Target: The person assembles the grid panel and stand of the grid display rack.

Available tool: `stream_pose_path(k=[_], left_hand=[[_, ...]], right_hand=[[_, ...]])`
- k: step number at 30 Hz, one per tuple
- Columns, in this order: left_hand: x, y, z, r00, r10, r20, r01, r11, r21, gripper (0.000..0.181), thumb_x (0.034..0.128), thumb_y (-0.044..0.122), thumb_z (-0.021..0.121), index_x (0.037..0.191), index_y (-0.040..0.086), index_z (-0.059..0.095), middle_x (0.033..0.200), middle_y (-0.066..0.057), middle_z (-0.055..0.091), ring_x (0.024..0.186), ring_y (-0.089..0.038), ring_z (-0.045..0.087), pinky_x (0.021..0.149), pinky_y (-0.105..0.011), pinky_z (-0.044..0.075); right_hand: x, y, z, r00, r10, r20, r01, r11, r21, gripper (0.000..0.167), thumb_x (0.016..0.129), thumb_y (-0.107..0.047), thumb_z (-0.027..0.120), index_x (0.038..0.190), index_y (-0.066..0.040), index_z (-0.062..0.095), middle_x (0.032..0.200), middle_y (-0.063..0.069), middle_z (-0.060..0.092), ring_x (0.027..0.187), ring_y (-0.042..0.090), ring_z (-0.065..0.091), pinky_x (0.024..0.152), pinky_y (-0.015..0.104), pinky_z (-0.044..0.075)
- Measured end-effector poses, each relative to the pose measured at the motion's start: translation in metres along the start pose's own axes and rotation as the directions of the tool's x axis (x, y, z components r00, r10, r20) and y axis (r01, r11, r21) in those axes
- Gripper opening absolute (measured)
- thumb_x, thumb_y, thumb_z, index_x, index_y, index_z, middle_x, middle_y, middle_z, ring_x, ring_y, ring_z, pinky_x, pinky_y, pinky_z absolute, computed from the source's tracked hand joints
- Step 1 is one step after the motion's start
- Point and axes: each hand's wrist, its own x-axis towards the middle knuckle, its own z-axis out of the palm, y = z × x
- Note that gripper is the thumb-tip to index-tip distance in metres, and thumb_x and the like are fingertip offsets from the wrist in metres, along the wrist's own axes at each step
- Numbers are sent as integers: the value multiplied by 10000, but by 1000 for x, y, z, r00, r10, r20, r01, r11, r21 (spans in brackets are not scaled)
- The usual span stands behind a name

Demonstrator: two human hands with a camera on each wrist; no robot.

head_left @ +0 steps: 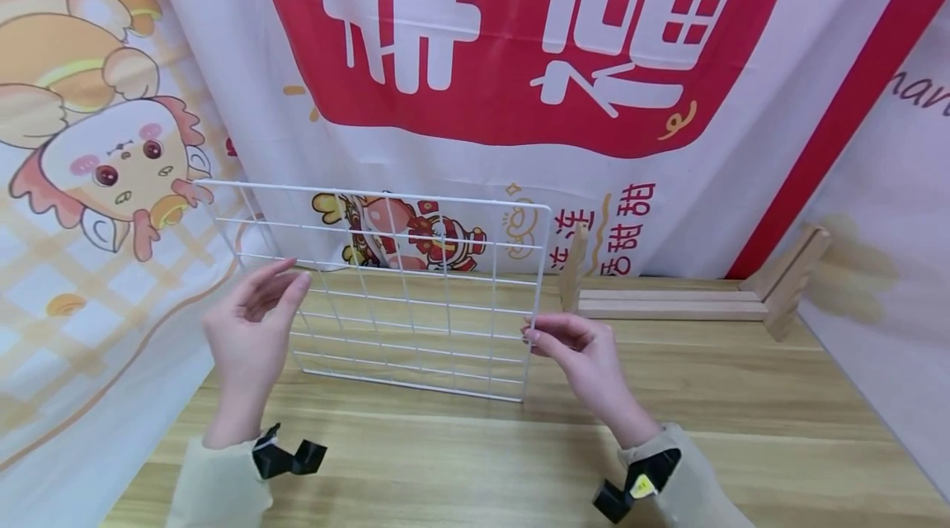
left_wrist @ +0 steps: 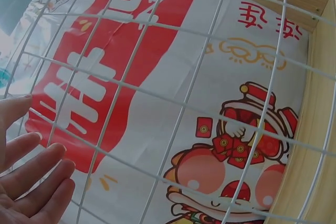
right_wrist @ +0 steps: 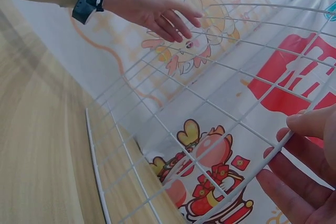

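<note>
A white wire grid panel stands upright above the wooden tabletop, facing me. My right hand pinches its right edge between thumb and fingers; the right wrist view shows those fingertips on the edge wire. Beside the panel's left part is my left hand, raised with thumb and fingers apart. In the left wrist view, the left fingers are loosely spread and hold no wire. Whether they brush the grid cannot be told.
A light wooden stand, with two rails between upright end pieces, sits at the back right of the table. Printed cloth hangs behind, with a red panel. Another patterned cloth borders the left side.
</note>
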Motion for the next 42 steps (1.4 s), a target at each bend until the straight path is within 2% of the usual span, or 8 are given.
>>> stream_pose_path(k=[6, 11, 15, 23, 28, 33, 39, 42], left_hand=[[-1, 3, 8, 997, -43, 65, 45, 998, -36, 322, 913, 222, 805, 1210, 111, 747, 1127, -73, 747, 961, -67, 713, 866, -172, 551], [2, 3, 13, 996, -32, 79, 36, 998, -47, 304, 922, 217, 793, 1188, 76, 747, 1070, -60, 760, 918, -74, 724, 839, -179, 564], [4, 3, 17, 995, -63, 78, 70, 993, -91, 274, 947, 190, 760, 1165, 26, 739, 1030, -67, 764, 887, -101, 734, 811, -209, 584], [5, 5, 17, 987, -161, 22, 161, 948, -275, 253, 907, 134, 790, 1076, -47, 741, 969, -126, 762, 819, -173, 749, 773, -268, 603], [5, 4, 14, 987, -158, -6, 149, 940, -308, 253, 890, 120, 807, 1057, -58, 739, 962, -134, 762, 799, -177, 751, 755, -270, 607], [6, 2, 12, 991, -132, -10, 121, 938, -324, 273, 874, 113, 821, 1036, -87, 728, 931, -129, 763, 781, -187, 749, 743, -283, 609], [6, 1, 12, 990, -138, 3, 131, 932, -337, 306, 865, 131, 831, 1034, -97, 719, 931, -143, 759, 779, -201, 746, 745, -301, 608], [7, 0, 13, 990, -142, 6, 135, 932, -337, 318, 862, 139, 835, 1038, -98, 717, 937, -150, 757, 781, -206, 744, 749, -300, 608]], right_hand=[[0, 1, 0, 1000, -5, 1, 5, 1000, -12, 149, 927, -26, 750, 1070, 16, 752, 998, 131, 752, 870, 284, 733, 769, 401, 626], [-1, 2, 0, 1000, -5, 4, 5, 1000, -5, 148, 927, -14, 747, 1070, 24, 751, 1002, 141, 750, 873, 281, 734, 770, 405, 625], [-1, 3, 1, 1000, -2, 3, 2, 1000, 1, 165, 926, -12, 746, 1081, 45, 743, 1009, 142, 750, 875, 260, 735, 772, 412, 624], [-3, 3, 5, 1000, -7, 14, 7, 1000, 23, 172, 921, 4, 745, 1081, 68, 736, 1006, 155, 749, 867, 235, 736, 762, 409, 626], [-6, 2, 9, 999, -10, 31, 10, 1000, 27, 175, 923, 7, 742, 1084, 75, 732, 1007, 165, 748, 856, 218, 736, 756, 393, 628], [-8, 2, 8, 999, -19, 41, 21, 999, -47, 164, 913, -25, 762, 1064, 36, 743, 997, 132, 755, 854, 193, 728, 761, 322, 623], [-12, 7, -6, 995, 48, 90, -35, 991, -132, 222, 880, -85, 810, 1084, -23, 751, 1031, 86, 756, 903, 214, 728, 813, 313, 609], [-12, 11, -18, 993, 82, 83, -69, 986, -154, 265, 880, -121, 818, 1117, -26, 745, 1067, 91, 750, 943, 216, 726, 846, 312, 600]])
